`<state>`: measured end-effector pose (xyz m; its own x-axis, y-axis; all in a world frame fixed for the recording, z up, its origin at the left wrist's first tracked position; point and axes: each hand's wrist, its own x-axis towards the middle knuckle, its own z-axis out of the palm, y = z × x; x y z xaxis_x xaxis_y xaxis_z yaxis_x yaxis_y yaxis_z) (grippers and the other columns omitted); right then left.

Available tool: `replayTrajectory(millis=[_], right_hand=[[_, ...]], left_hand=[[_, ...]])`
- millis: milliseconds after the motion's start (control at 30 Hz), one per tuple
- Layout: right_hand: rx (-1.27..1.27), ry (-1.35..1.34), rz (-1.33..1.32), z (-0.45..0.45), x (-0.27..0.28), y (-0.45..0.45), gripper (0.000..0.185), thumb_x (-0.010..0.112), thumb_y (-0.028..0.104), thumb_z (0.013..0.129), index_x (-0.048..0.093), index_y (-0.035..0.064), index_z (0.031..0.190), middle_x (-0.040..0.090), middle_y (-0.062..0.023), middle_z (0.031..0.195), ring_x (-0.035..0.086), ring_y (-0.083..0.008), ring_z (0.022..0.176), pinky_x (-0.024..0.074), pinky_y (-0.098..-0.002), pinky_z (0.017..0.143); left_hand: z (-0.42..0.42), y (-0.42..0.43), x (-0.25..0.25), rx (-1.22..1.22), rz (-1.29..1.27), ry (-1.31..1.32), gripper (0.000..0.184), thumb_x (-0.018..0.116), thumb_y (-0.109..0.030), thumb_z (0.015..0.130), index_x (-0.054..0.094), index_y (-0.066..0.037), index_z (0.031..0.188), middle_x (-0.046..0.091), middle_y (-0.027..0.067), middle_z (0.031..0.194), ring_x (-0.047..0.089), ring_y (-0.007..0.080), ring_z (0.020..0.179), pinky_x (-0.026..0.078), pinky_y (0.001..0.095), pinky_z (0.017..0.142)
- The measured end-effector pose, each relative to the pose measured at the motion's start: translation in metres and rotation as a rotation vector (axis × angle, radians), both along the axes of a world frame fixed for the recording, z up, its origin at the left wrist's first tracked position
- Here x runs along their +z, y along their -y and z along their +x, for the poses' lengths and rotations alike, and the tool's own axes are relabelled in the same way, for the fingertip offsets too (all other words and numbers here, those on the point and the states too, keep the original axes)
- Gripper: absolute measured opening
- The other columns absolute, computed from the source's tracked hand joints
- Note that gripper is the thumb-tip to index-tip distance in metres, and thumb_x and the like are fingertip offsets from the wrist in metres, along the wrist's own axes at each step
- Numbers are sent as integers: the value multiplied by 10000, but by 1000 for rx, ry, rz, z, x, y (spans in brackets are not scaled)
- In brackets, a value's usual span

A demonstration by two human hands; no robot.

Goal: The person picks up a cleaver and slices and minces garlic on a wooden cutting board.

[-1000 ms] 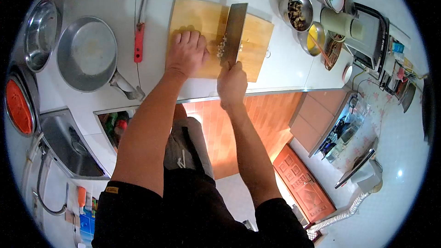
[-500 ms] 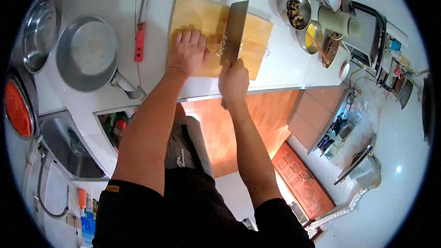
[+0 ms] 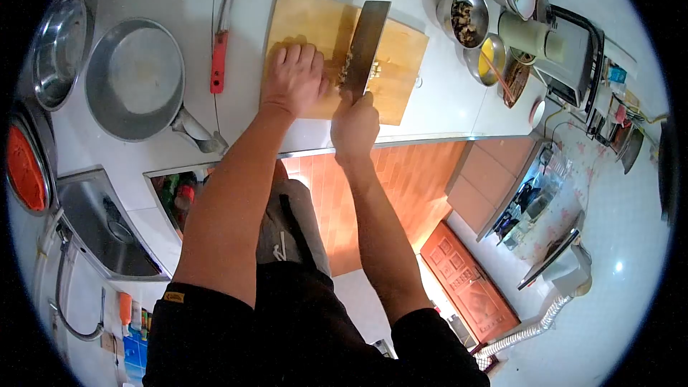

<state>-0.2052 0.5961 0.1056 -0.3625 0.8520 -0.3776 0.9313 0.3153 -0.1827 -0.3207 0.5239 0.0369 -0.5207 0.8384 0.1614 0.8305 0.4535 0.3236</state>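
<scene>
A wooden cutting board lies on the white counter in front of me. My left hand rests on its left part, fingers slightly bent and a little apart, with nothing visible in the grip. Closed around the handle of a cleaver is my right hand, at the board's near edge. The broad blade points away from me across the board. Small chopped pale pieces lie right of the blade, and more bits cling to or lie along its left side. My fingers hide the cleaver's handle.
Left of the board are a red-handled utensil, a grey pan and a steel basin. A sink is at the lower left. To the right stand a bowl of dark food pieces and a bowl of yellow liquid with chopsticks.
My right hand has shifted slightly left with the cleaver, whose blade now leans more to the right. Pale pieces now show on the blade's right side. My left hand stays in place.
</scene>
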Motion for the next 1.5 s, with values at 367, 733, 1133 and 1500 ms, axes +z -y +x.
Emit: replayTrajectory(millis=[367, 733, 1133, 1500], right_hand=[[65, 37, -25, -1, 7, -7, 314, 590, 285, 1021, 581, -26, 979, 699, -289, 799, 705, -486, 775, 558, -573, 710], [103, 35, -56, 6, 18, -24, 320, 570, 302, 1034, 583, -11, 968, 706, -285, 800, 706, -488, 774, 555, -573, 693], [88, 30, -63, 9, 18, -14, 333, 569, 313, 1039, 585, -12, 970, 700, -290, 784, 707, -488, 757, 558, -574, 685], [116, 19, -80, 7, 34, -27, 367, 599, 340, 1027, 605, -19, 947, 701, -295, 804, 706, -491, 775, 556, -574, 690]], left_hand=[[0, 2, -3, -32, 14, 66, 273, 708, -328, 789, 652, -101, 929, 575, 76, 986, 545, 259, 988, 425, 412, 859], [-1, -2, -7, 14, 65, 4, 337, 653, -433, 919, 662, -97, 900, 569, 75, 951, 535, 264, 950, 421, 422, 854], [-1, -4, 2, 34, -7, 57, 561, 620, -637, 898, 695, -83, 946, 583, 62, 986, 536, 258, 969, 422, 423, 882], [0, -6, -2, 55, 21, -3, 504, 611, -584, 918, 692, -87, 928, 582, 72, 977, 532, 255, 961, 415, 423, 882]])
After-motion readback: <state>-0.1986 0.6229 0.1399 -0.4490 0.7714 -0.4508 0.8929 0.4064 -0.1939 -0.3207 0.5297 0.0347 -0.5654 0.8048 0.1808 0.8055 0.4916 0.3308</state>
